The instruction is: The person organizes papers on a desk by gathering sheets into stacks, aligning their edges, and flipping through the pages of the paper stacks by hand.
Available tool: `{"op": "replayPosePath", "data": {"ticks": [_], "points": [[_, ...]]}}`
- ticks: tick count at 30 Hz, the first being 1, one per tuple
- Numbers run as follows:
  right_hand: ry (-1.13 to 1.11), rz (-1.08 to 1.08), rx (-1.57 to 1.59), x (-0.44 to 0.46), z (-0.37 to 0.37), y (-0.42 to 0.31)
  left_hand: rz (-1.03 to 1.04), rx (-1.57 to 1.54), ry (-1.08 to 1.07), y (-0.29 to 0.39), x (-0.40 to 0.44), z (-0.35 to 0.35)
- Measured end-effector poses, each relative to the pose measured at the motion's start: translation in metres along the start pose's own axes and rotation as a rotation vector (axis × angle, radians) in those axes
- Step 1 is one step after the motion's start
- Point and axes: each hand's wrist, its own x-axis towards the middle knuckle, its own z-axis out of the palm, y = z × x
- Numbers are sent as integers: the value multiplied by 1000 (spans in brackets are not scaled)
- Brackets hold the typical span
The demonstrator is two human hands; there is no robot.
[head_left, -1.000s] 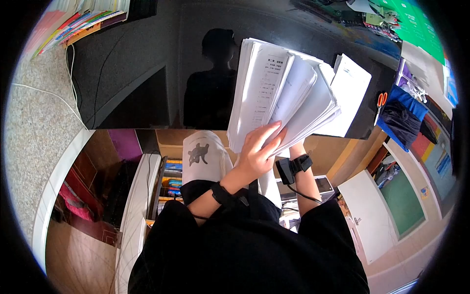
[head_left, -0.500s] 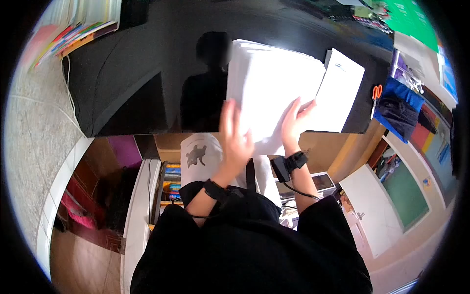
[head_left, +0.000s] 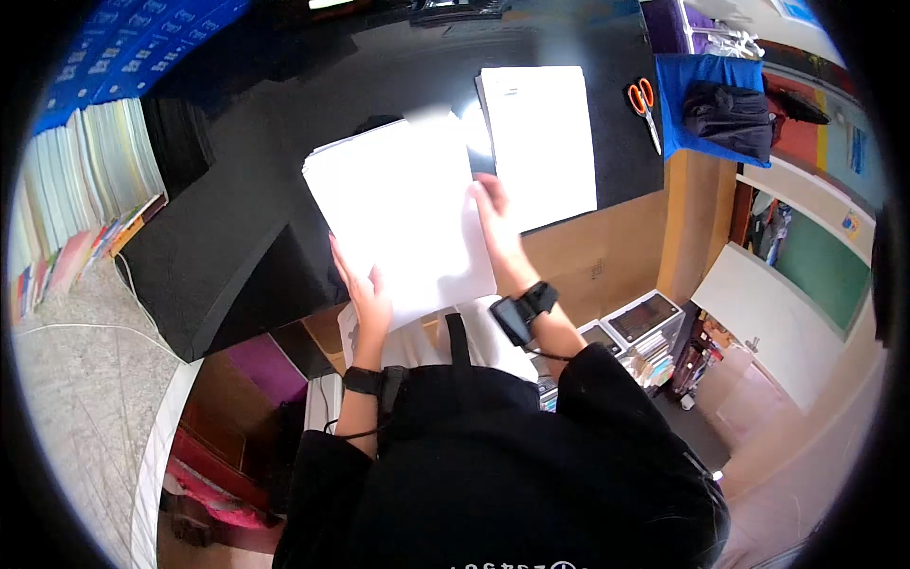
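Observation:
A thick stack of white paper (head_left: 408, 209) lies between my two hands, over the front edge of the black desk (head_left: 251, 209). My left hand (head_left: 365, 289) holds its lower left side, with the thumb on the top sheet. On the right side, my right hand (head_left: 495, 213) grips the edge, slightly blurred. Glare washes out the top sheet. Just right of this stack, a second pile of paper (head_left: 545, 142) rests on the desk.
Orange-handled scissors (head_left: 645, 114) lie at the desk's right end, beside a blue cloth (head_left: 678, 104) with a black pouch (head_left: 728, 119). Books (head_left: 85, 180) stand at the left, below a blue box (head_left: 133, 57). A white cable (head_left: 137, 294) hangs at the left edge.
The fanned sheets have come together into one even stack. My left hand has moved onto the stack's left side and my right hand to its right edge. The view has turned.

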Motion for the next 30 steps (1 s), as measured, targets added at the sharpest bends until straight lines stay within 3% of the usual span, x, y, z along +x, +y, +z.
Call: {"op": "replayPosePath", "data": {"ticks": [3, 6, 8, 13, 16, 18, 19, 22, 25, 28, 30], "points": [[408, -59, -398, 31, -83, 44, -7, 33, -3, -3, 1, -1], [491, -185, -832, 51, -159, 61, -27, -59, -13, -4, 3, -2], [458, -248, -829, 62, -187, 65, -47, -107, -25, -3, 1, -3], [301, 103, -786, 76, -199, 46, -69, -204, -47, 10, 2, -3], [203, 184, -816, 84, -198, 58, -123, -461, -67, 12, 1, -3], [175, 185, -870, 81, -191, 60, -83, -425, -54, 1, 2, -3], [184, 264, -700, 80, -188, 55, -71, -403, -53, -4, 4, -3], [264, 227, -516, 72, -180, 58, -41, -345, -40, -10, 5, -2], [80, 140, -11, 77, -170, 91, -83, -452, -57, -3, 3, -4], [90, 49, -210, 65, -163, 74, -57, -374, -45, -15, 5, -3], [126, -52, -108, 47, -163, 50, -19, -264, -23, -22, 5, -2]]}}
